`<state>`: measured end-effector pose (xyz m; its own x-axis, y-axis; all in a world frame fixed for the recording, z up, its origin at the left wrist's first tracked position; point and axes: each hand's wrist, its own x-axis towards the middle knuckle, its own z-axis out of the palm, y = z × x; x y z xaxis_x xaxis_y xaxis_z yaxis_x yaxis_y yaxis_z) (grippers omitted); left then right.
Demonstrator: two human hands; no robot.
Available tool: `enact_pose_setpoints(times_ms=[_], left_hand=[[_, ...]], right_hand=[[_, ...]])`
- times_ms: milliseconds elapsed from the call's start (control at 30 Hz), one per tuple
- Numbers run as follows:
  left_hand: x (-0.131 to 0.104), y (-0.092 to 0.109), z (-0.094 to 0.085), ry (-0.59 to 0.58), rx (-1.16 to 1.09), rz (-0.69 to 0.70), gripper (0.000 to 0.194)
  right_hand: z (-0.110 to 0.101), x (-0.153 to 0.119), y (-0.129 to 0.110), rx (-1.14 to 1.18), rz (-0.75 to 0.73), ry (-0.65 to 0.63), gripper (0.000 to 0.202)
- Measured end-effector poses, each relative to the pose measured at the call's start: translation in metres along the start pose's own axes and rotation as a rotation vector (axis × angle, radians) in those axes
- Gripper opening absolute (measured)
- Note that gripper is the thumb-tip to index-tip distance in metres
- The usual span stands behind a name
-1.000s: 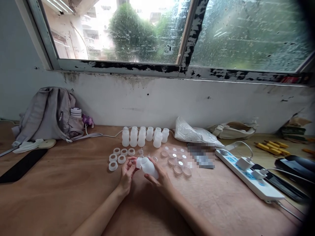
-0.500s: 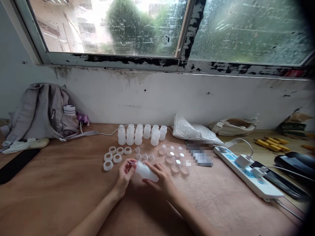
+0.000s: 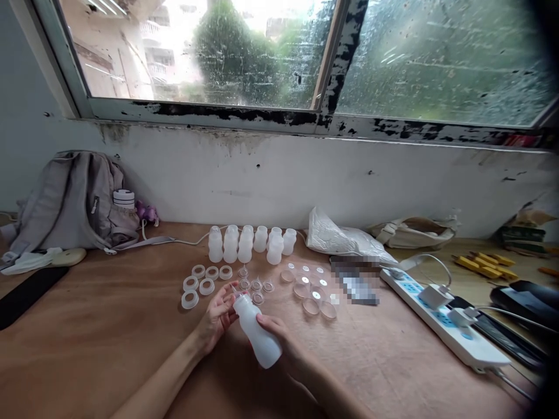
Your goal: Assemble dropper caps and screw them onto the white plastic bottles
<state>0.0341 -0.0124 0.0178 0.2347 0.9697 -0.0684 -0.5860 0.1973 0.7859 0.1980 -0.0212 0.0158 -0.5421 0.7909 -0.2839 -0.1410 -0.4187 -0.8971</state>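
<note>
A frosted white baby bottle [image 3: 259, 337] is tilted, its neck pointing up and to the left. My right hand [image 3: 283, 343] is closed around its body from the right. At the bottle's mouth, my left hand [image 3: 220, 317] is closed, pinching a small clear teat [image 3: 233, 287] that its fingers partly cover. Just beyond the hands lie several clear teats [image 3: 256, 285] with pointed tips. White screw rings [image 3: 207, 286] are spread out to their left. On the right are clear round caps [image 3: 311, 306] and small white discs [image 3: 316, 295].
More frosted bottles [image 3: 245, 244] stand in a group near the wall. A grey backpack [image 3: 72, 203] and black phone-like slab [image 3: 30, 295] are at left. To the right are a white plastic bag [image 3: 340, 237], a power strip [image 3: 441, 317] with plugs and cables, and yellow tools [image 3: 483, 266].
The bottle has swung more upright, its base coming down toward me. My right hand has shifted lower along with it; my left hand remains by the neck. The view has tilted slightly up.
</note>
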Motion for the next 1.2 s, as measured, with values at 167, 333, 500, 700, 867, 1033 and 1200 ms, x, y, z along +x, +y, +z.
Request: enact_pose_setpoints(times_ms=[167, 333, 500, 700, 867, 1033, 1200], left_hand=[[-0.002, -0.007, 0.006, 0.018, 0.167, 0.048, 0.035], [-0.003, -0.010, 0.006, 0.001, 0.157, 0.091, 0.037], [-0.003, -0.007, 0.007, -0.090, 0.109, 0.077, 0.030], [-0.005, -0.007, 0.010, -0.080, 0.073, 0.066, 0.035], [-0.006, -0.014, 0.012, -0.082, 0.095, -0.014, 0.043], [-0.007, -0.020, 0.014, -0.167, 0.171, -0.010, 0.058], [-0.011, -0.016, 0.021, -0.157, 0.270, 0.012, 0.044]], right_hand=[[0.002, -0.003, -0.003, -0.572, -0.373, 0.252, 0.035], [-0.001, -0.006, -0.005, -0.673, -0.487, 0.300, 0.038], [-0.001, -0.006, -0.004, -0.104, -0.153, 0.052, 0.039], [0.003, -0.007, -0.006, 0.154, 0.011, -0.035, 0.045], [0.008, -0.006, -0.007, -0.121, -0.344, 0.095, 0.040], [0.002, -0.004, 0.001, -0.364, -0.436, 0.216, 0.041], [-0.005, -0.004, 0.001, -0.445, -0.464, 0.295, 0.042]])
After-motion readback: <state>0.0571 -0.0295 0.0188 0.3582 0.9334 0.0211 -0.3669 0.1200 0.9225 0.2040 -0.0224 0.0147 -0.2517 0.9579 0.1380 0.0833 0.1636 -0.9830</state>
